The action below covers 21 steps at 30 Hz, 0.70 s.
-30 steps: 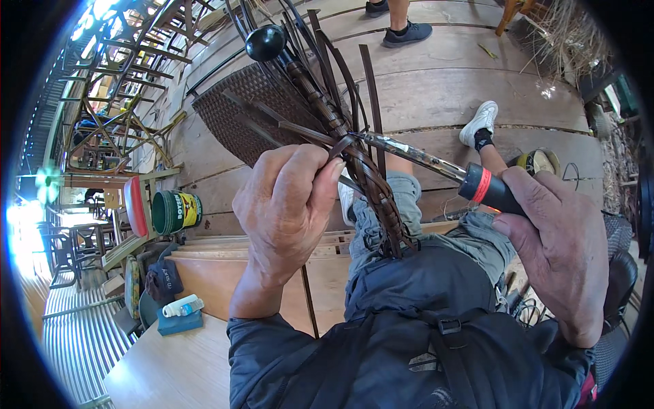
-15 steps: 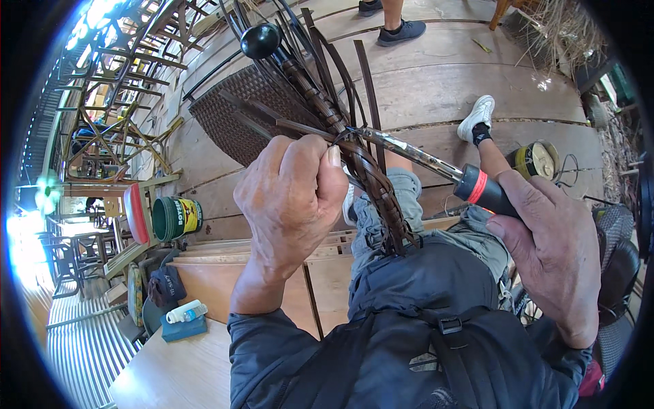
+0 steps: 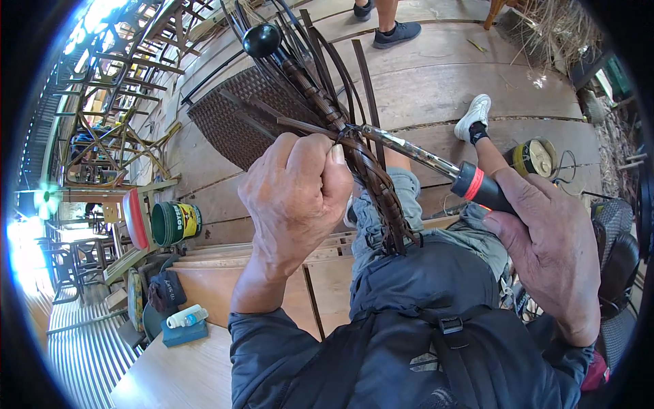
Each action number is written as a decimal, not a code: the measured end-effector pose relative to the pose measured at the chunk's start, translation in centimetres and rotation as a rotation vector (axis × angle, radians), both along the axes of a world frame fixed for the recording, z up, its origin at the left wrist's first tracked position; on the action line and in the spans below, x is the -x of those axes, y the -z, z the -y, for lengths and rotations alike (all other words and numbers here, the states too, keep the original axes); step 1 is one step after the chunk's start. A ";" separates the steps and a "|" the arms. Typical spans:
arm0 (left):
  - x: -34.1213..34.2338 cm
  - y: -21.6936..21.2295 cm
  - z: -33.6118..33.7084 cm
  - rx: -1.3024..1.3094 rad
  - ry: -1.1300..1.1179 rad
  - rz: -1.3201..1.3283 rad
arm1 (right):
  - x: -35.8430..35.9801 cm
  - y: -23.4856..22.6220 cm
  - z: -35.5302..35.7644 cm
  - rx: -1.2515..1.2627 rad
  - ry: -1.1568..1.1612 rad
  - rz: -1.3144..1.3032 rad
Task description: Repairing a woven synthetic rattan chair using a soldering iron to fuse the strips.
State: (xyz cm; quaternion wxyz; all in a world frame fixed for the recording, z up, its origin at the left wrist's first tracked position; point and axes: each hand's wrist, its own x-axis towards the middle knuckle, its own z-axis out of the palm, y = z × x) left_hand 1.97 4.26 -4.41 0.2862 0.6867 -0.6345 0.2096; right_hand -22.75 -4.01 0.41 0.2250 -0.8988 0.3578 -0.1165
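My left hand (image 3: 293, 184) is closed, its thumb pressed against the forefinger on a dark brown wicker strip (image 3: 300, 126) beside a wrapped pole. Strips wind around this brown pole (image 3: 371, 170), which runs from my lap up to a glossy black knob (image 3: 261, 41). In my right hand (image 3: 545, 238) is an awl-like tool with a black, red-banded handle (image 3: 477, 185) and a long, worn metal shaft (image 3: 415, 153). The shaft's tip meets the wrapping just right of my left thumb; its exact end is hidden. Loose strips (image 3: 364, 82) fan out from the pole.
A brown woven panel (image 3: 235, 116) lies beyond my left hand. A green bucket (image 3: 176, 221) stands at left, near a pale tabletop (image 3: 177, 375) with a white bottle (image 3: 187, 315). A lidded can (image 3: 535, 158) sits at right. Another person's shoe (image 3: 397, 34) is on the plank floor.
My left hand has shifted slightly to the right, closer to the tool's tip. The tool and my right hand stay almost in place.
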 end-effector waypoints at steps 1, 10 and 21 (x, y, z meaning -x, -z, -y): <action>-0.1 0.1 0.1 0.009 0.016 -0.006 | -0.1 0.0 0.0 -0.003 0.009 -0.010; -0.4 0.1 0.2 0.015 0.086 -0.149 | -0.1 0.2 -0.2 0.007 -0.005 -0.001; -2.0 -0.9 0.2 0.500 -0.045 -0.264 | -0.1 0.1 -0.6 -0.013 -0.010 -0.042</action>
